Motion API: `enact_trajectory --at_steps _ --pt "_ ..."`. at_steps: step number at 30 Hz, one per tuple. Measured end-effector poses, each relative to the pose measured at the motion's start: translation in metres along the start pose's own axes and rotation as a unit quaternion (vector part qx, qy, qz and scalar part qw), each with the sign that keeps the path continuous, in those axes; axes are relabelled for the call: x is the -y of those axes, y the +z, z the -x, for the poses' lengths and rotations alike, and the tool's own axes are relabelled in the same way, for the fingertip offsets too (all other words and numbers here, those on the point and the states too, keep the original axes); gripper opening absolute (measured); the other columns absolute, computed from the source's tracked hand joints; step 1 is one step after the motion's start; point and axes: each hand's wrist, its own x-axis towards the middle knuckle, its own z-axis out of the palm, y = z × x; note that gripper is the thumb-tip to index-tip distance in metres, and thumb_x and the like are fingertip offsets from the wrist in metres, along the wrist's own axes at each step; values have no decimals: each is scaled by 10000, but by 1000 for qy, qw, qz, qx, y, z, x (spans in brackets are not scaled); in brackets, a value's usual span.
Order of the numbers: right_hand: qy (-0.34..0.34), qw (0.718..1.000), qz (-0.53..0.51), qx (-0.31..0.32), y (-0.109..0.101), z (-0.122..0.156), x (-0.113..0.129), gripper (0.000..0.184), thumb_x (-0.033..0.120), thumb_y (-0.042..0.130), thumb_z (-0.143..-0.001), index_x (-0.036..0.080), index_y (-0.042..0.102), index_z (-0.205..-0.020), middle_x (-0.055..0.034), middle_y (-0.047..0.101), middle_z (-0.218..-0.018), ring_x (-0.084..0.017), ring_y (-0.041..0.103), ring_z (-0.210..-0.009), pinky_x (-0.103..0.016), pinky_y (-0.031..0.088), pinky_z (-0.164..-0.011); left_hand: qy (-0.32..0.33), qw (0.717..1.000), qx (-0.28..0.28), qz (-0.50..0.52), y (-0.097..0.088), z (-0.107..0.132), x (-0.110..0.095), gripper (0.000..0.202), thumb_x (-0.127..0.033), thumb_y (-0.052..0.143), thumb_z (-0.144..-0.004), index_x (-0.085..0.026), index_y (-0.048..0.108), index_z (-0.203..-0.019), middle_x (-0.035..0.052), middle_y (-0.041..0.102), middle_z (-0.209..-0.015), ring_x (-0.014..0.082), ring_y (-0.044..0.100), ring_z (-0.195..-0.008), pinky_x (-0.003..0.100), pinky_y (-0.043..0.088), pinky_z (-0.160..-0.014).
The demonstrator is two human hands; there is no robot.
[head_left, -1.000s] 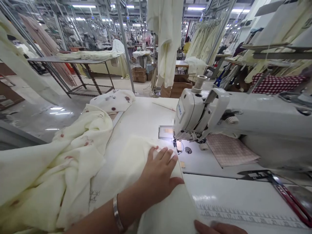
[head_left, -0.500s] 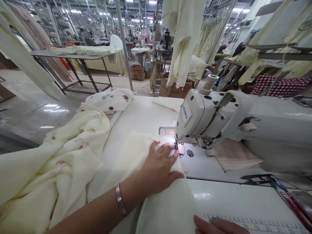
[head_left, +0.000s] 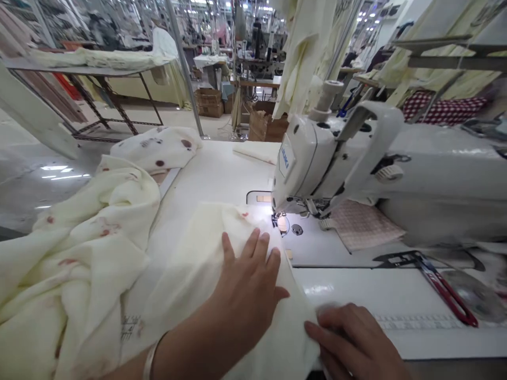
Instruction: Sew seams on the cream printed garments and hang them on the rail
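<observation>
The left hand (head_left: 247, 279) lies palm down on a cream cloth (head_left: 190, 248), its fingers (head_left: 253, 248) spread wide and flat, a bangle (head_left: 148, 364) on the wrist. The tips sit near the presser foot (head_left: 277, 216) and do not touch it. The right hand (head_left: 352, 340) lies lower and to the right, its fingers (head_left: 328, 330) close together and lightly curled against the cloth's right edge. Whether they pinch the cloth, I cannot tell.

The cloth lies flat on the white sewing table (head_left: 214, 174), its far end just beside the needle area. Further left, a loose heap of red-spotted fabric (head_left: 67, 264) rests against it and spills over the table's left side. Beyond stands a metal table (head_left: 87, 66) with cloth on it, then cardboard boxes (head_left: 209, 103). The sewing machine (head_left: 304, 158) rises right of the hands, with checked cloth (head_left: 360, 227) beneath its arm. Right of the right hand lie red-handled snips (head_left: 447, 290) and a printed ruler (head_left: 415, 322) along the table.
</observation>
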Motion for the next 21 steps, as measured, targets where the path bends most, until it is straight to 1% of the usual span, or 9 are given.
enact_trajectory --at_steps 4,7,9,11,13,15,16,18,21 --pt "-17 1000 -13 -11 -6 -2 0 203 103 482 -837 181 606 -978 -29 578 -724 -145 524 -634 -277 431 -559 0 1000 -14 10 5 21 -6 528 -523 419 -872 -173 467 -1264 183 282 -1440 396 216 -1319 769 171 -910" --pt "-13 1000 -9 -6 -9 1 0 216 93 468 -845 177 600 -994 -19 566 -688 -139 513 -614 -270 428 -551 5 999 -40 20 12 28 -5 534 -532 359 -893 -186 444 -1290 158 257 -1457 390 204 -1324 745 167 -933" --pt "-16 1000 -8 -6 -11 2 0 223 90 466 -847 171 598 -1007 -18 561 -673 -138 515 -604 -268 431 -544 6 999 -48 23 15 29 -4 540 -537 346 -896 -192 426 -1304 144 243 -1466 379 181 -1334 732 137 -953" --pt "-23 1000 -2 13 -14 2 -2 225 89 478 -843 164 604 -1014 -44 607 -740 -154 552 -672 -286 459 -593 7 999 -45 25 16 29 -2 545 -541 339 -898 -199 408 -1317 134 230 -1472 375 160 -1341 732 103 -959" --pt "-54 998 14 31 -16 -2 -5 225 96 488 -841 161 618 -1013 -74 661 -903 -179 578 -800 -313 477 -676 15 999 -31 30 14 27 3 544 -536 331 -903 -206 387 -1331 130 220 -1476 377 154 -1343 740 86 -949" --pt "-98 993 36 46 -15 -11 -10 227 113 498 -845 165 629 -1022 -59 662 -1054 -193 572 -895 -322 473 -722 28 999 -16 37 11 21 13 549 -538 329 -903 -208 371 -1340 135 221 -1474 380 161 -1341 747 86 -938" --pt "-121 990 44 50 -14 -17 -13 222 124 498 -850 165 634 -1021 -45 660 -1077 -189 570 -899 -318 468 -715 35 999 -10 40 9 16 20 554 -543 334 -900 -209 368 -1341 137 226 -1473 378 166 -1341 743 90 -940" --pt "-145 987 51 44 -9 -33 -17 203 140 493 -862 160 644 -996 -33 670 -1059 -173 571 -863 -309 455 -693 48 998 -7 46 5 4 37 570 -556 349 -891 -204 370 -1339 140 237 -1469 368 176 -1341 720 95 -960" --pt "-160 986 42 16 0 -57 -23 180 142 500 -868 139 649 -970 -41 679 -1022 -161 562 -814 -310 432 -675 73 996 -7 53 -1 -19 65 578 -572 367 -880 -207 385 -1328 139 251 -1463 341 189 -1343 668 88 -1001"
